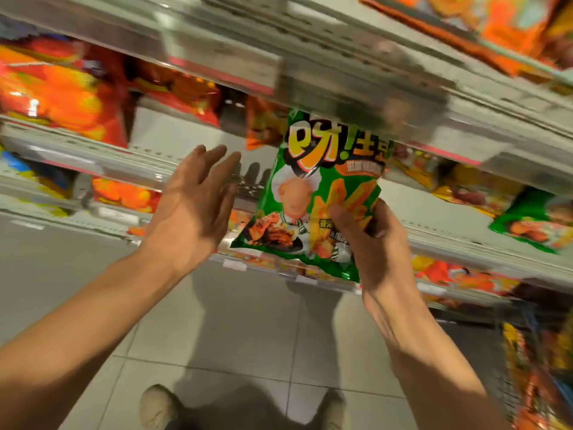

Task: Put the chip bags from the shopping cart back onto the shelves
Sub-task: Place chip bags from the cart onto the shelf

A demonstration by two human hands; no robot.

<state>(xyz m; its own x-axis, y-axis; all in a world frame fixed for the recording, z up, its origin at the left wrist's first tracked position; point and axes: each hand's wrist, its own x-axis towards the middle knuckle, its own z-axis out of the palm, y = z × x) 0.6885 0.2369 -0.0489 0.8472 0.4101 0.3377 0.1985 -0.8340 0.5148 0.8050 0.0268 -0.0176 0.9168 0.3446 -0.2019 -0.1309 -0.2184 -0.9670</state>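
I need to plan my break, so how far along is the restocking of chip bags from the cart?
Done: cannot tell which shelved bags came from the cart. In hand: the right hand grips a green foil chip bag raised toward the grey metal shelves; the left hand is open beside it. Left: more colourful bags sit in the wire shopping cart.

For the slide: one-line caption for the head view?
Right hand grips a green chip bag raised toward blurred snack shelves; left hand open beside it.
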